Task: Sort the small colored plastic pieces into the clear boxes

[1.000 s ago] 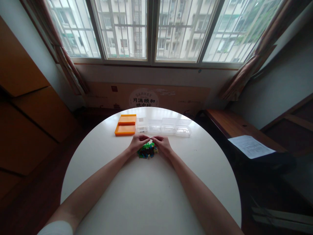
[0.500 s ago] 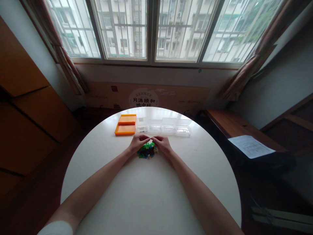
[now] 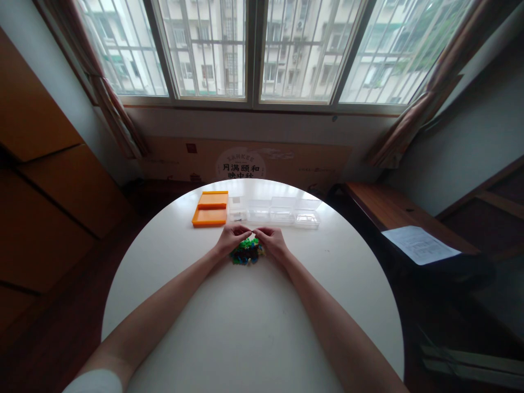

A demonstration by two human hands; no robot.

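On the round white table [image 3: 245,338]: a small pile of coloured pieces [image 3: 246,255], green, blue and darker ones, lies toward the far side, just short of the boxes.
Left hand [image 3: 230,240]: curled over the pile's left edge, knuckles up, fingertips drawn in toward the other hand.
Right hand [image 3: 274,242]: mirrored on the pile's right edge, fingers bent, tips almost meeting the left's above the heap.
Grip: something pale shows between the two sets of fingertips. From my screen I cannot tell whether either hand pinches a piece or only rests there.
Pile and hands: the pieces sit between and just under both hands, partly hidden by the fingers.
Orange box [image 3: 209,217]: open, beyond the left hand, near the pile but apart from it.
Clear boxes [image 3: 282,214]: a row with lids raised, beyond the right hand, beside the orange one.
Risk, scatter: I judge the pieces small and loose, so a sideways drag of either hand could spread them across the smooth top.
Risk, slip: a piece pinched between opposing fingertips could pop out if squeezed off-centre.
Risk, boxes: they look light, and a knuckle pushed forward could shove them.
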